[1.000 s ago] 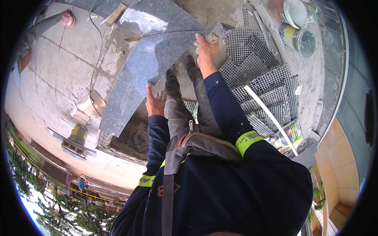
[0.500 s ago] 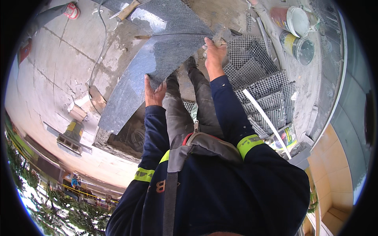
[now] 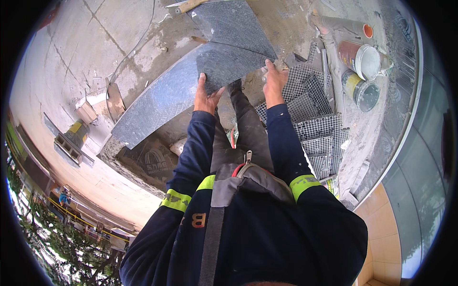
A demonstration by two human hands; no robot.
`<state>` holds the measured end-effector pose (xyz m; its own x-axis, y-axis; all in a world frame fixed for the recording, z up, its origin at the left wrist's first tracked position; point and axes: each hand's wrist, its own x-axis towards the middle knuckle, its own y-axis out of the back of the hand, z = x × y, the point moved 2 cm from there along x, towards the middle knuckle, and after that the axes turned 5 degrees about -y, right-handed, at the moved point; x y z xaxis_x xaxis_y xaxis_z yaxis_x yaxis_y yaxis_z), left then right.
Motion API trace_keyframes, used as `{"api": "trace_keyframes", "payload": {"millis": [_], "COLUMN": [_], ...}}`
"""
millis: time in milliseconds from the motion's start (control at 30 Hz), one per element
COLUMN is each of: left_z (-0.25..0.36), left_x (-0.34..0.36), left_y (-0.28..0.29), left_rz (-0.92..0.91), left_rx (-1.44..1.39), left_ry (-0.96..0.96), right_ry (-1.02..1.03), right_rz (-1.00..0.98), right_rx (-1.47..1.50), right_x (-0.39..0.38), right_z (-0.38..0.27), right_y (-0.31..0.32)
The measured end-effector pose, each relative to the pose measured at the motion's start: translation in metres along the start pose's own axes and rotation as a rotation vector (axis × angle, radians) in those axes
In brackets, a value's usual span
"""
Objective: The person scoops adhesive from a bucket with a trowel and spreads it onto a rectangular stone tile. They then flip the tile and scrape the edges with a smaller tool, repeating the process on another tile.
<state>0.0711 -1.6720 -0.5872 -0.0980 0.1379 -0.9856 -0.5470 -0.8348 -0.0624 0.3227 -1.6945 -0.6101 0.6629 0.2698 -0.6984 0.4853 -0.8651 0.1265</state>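
Observation:
A long grey stone slab (image 3: 160, 93) stretches from the left toward the middle, its surface partly bright and partly dark. Along its near edge, my left hand (image 3: 207, 99) grips it with the thumb on top. At the slab's right corner my right hand (image 3: 274, 85) grasps the same edge; its fingers are partly hidden. Beyond a thin dark seam lies a second grey slab (image 3: 234, 24). A small brown wedge-like piece (image 3: 199, 40) sits at the left end of that seam. My legs and one dark shoe show below the slab.
Right of my legs lie stacked black grid panels (image 3: 317, 124). Farther right are an orange-ended tube (image 3: 367, 31), a red bucket (image 3: 365, 62) and a yellow-dark bucket (image 3: 365, 93). A wooden-handled tool (image 3: 191, 5) rests at the top. A cable (image 3: 129, 57) crosses the left floor.
The view has turned and shifted. My left hand has moved right along the slab's edge, closer to my right hand, which stays by the corner.

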Motion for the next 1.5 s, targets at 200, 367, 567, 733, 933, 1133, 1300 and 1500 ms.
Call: {"api": "trace_keyframes", "payload": {"millis": [200,367,567,733,933,1133,1300,1500], "left_z": [0.003,0.000,0.002,-0.001,-0.002,-0.001,-0.002,-0.003], "left_x": [0.010,-0.003,0.001,0.009,0.012,0.008,0.006,0.008], "left_y": [0.012,0.004,0.003,0.005,0.008,0.002,0.002,0.005], "left_rz": [-0.028,-0.074,-0.049,-0.052,-0.049,-0.026,-0.082,-0.073], "left_rx": [-0.021,0.020,0.030,0.022,0.061,0.008,0.010,0.036], "left_ry": [-0.008,-0.039,-0.053,-0.070,-0.066,-0.042,-0.059,-0.104], "right_ry": [0.130,0.578,0.599,0.612,0.782,0.771,0.935,0.979], "right_rz": [-0.014,-0.102,-0.201,-0.323,-0.458,-0.417,-0.446,-0.493], "right_rx": [-0.485,-1.005,-1.199,-1.418,-1.554,-1.782,-1.719,-1.779], "right_x": [-0.029,-0.021,-0.030,-0.038,-0.062,-0.055,-0.060,-0.051], "right_z": [-0.051,-0.099,-0.133,-0.132,-0.144,-0.154,-0.139,-0.142], "right_y": [0.009,0.037,0.031,0.020,-0.007,-0.003,-0.007,-0.008]}}
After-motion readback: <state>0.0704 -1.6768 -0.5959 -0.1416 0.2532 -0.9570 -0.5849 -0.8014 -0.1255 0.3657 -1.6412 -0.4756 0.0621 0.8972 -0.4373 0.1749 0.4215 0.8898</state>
